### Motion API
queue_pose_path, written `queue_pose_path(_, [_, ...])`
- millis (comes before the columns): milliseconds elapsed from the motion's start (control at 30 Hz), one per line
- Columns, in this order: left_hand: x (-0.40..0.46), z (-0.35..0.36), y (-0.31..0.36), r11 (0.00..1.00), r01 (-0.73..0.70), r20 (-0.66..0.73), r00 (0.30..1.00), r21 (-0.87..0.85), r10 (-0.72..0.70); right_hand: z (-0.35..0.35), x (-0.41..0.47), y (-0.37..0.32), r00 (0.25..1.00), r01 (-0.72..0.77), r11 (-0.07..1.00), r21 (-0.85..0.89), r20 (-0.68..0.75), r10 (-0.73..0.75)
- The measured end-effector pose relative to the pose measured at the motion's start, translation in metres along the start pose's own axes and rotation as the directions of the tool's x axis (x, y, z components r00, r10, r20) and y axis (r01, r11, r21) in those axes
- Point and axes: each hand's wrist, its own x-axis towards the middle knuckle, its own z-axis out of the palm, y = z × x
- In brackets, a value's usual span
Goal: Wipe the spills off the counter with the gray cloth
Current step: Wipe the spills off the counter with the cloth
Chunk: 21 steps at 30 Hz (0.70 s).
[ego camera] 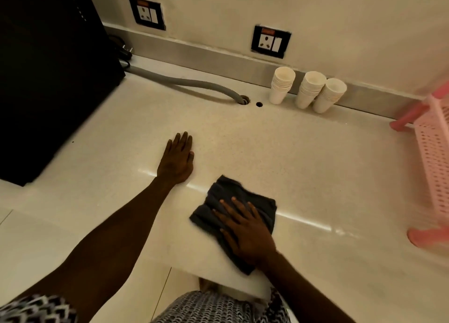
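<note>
At lower centre of the frame, the gray cloth point(233, 215) is pressed flat on the worktop point(303, 167) near its front edge by the right hand point(245, 228), fingers spread, grip open, nothing clutched. Left of centre, the left hand point(177, 160) is laid palm-down on the bare worktop, grip open, apart from the cloth. Paper cup stacks point(307, 90) are seen at the back wall, upper right.
</note>
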Motion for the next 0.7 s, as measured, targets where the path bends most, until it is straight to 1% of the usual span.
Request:
queue_pose_path(33, [-0.001,0.0,0.001,1.0,0.0,0.0,1.0,0.002,0.0,-0.008,0.001,0.017,0.999,-0.032,0.999,-0.005,-0.009,0.032])
queue_pose_path(100, [-0.002,0.0,0.002,1.0,0.003,-0.012,1.0,0.001,-0.003,-0.026,0.001,0.057,0.986,-0.159,0.987,-0.038,-0.054,0.157])
queue_pose_path(167, [-0.003,0.001,0.003,1.0,0.006,-0.019,1.0,0.003,-0.006,-0.043,-0.001,0.095,0.942,-0.327,0.944,-0.04,-0.091,0.322])
queue_pose_path(233, [-0.003,0.002,0.004,1.0,0.005,-0.022,1.0,0.001,-0.005,-0.05,-0.008,0.119,0.876,-0.476,0.879,-0.037,-0.114,0.469])
queue_pose_path(300, [-0.003,0.003,0.004,1.0,0.005,-0.028,1.0,-0.004,-0.005,-0.046,-0.013,0.121,0.791,-0.599,0.801,-0.014,-0.166,0.589])
queue_pose_path(367, [-0.003,0.004,0.003,1.0,0.007,-0.03,1.0,-0.011,-0.007,-0.036,-0.014,0.1,0.682,-0.704,0.709,0.046,-0.236,0.692])
queue_pose_path(400, [-0.002,0.005,0.004,1.0,0.007,-0.034,0.999,-0.012,-0.008,-0.031,-0.013,0.083,0.636,-0.734,0.674,0.081,-0.267,0.725])
queue_pose_path(433, [-0.002,0.005,0.005,1.0,0.007,-0.038,0.999,-0.011,-0.007,-0.026,-0.01,0.065,0.616,-0.74,0.663,0.11,-0.283,0.735])
queue_pose_path(467, [-0.001,0.005,0.004,1.0,0.007,-0.043,0.999,-0.013,-0.008,-0.021,-0.007,0.047,0.632,-0.719,0.683,0.128,-0.286,0.72])
queue_pose_path(500, [-0.001,0.006,0.007,1.0,0.003,-0.047,0.999,-0.02,-0.003,-0.016,-0.007,0.032,0.675,-0.677,0.724,0.133,-0.281,0.683])
queue_pose_path(600, [-0.001,0.006,0.005,0.999,0.02,-0.054,0.998,-0.03,-0.021,0.0,-0.004,-0.008,0.833,-0.503,0.86,0.082,-0.217,0.508])
queue_pose_path(633, [-0.002,0.005,0.004,0.999,0.023,-0.049,0.999,-0.034,-0.025,0.003,-0.006,-0.018,0.871,-0.448,0.891,0.078,-0.189,0.454])
queue_pose_path(700, [-0.002,0.003,0.006,0.998,0.023,-0.038,0.999,-0.055,-0.025,0.0,-0.012,-0.029,0.917,-0.356,0.926,0.123,-0.147,0.372])
